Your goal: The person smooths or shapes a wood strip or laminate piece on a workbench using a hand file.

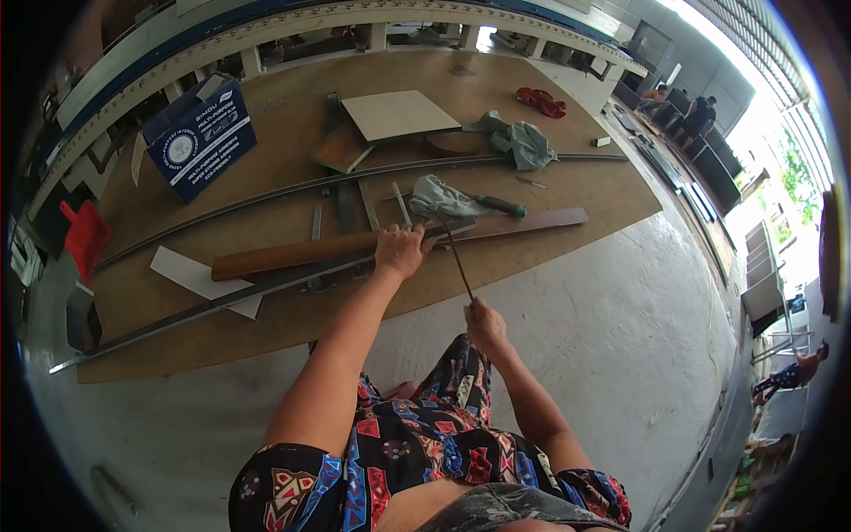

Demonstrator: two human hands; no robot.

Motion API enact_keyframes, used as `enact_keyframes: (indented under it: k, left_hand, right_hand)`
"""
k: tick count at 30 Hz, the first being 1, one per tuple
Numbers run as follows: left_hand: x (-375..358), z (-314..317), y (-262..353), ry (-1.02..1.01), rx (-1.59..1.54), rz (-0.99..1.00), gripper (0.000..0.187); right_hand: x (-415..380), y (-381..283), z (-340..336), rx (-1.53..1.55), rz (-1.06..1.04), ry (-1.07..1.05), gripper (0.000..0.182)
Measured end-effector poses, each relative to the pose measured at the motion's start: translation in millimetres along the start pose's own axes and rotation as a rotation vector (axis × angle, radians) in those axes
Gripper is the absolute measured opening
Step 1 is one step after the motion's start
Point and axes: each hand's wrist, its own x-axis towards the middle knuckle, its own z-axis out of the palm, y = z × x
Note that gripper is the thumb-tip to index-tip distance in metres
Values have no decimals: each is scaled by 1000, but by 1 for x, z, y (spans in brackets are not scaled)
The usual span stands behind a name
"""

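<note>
My left hand (402, 252) is closed over a long grey metal strip (222, 302), near the strip's right end. The strip runs down to the lower left, over a brown board. My right hand (487, 326) grips a thin dark rod (458, 262), perhaps a file, whose far end reaches the strip's end just right of my left hand. Beyond my left hand are a crumpled grey-green cloth (436, 197) and a green-handled tool (501, 206). A brown wood-look strip (292, 254) lies partly behind the metal strip.
A blue carton (200, 139) and red dustpan (84, 239) are at left. On the brown board (612, 199) lie a cream panel (401, 115), a long curved strip (239, 204), a second cloth (525, 144) and red cloth (541, 102). Other people (697, 120) are far right.
</note>
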Motion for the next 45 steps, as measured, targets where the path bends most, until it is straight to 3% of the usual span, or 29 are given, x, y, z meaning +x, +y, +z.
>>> enact_keyframes:
  k: [6, 12, 18, 24, 29, 32, 39, 42, 45]
  left_hand:
    - [1, 2, 1, -48, 19, -27, 43]
    - [1, -1, 1, -83, 2, -32, 43]
    - [-1, 8, -3, 48, -3, 30, 43]
    - [1, 0, -1, -51, -7, -5, 45]
    - [1, 9, -3, 8, -18, 5, 44]
    - [1, 9, -3, 1, -6, -2, 44]
    - [1, 3, -1, -73, 9, -2, 41]
    - [-2, 5, -1, 37, 7, 17, 43]
    - [-1, 5, -1, 7, 9, 7, 43]
  right_hand:
    - [71, -38, -7, 30, -45, 36, 24]
    - [43, -26, 3, 1, -69, 81, 22]
    - [-17, 4, 5, 69, -7, 29, 27]
    - [34, -23, -13, 3, -63, -2, 24]
    - [93, -48, -8, 33, -56, -2, 23]
    - [99, -44, 10, -10, -141, 157, 24]
    - [91, -46, 14, 75, -98, 159, 24]
    - [88, -49, 11, 68, -95, 171, 24]
    - [87, -50, 12, 61, -95, 173, 24]
